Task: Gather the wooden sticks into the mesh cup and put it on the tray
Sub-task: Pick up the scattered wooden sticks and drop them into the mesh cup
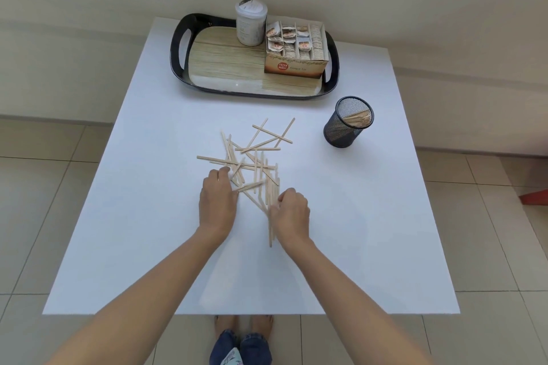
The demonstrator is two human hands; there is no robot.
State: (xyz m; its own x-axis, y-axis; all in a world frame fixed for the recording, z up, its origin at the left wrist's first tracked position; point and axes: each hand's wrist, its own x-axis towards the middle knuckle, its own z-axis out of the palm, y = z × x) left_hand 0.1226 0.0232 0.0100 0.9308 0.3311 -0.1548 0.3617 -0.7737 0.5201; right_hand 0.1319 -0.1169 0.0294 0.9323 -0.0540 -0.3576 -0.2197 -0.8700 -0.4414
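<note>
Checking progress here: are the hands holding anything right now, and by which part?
The right hand grips a bundle of wooden sticks around its nearer half. The left hand lies on the loose sticks; whether it pinches one cannot be told.

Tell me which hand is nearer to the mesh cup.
Right. The right hand grips wooden sticks, nearer the viewer and left of the mesh cup; the left hand touches the pile farther left.
</note>
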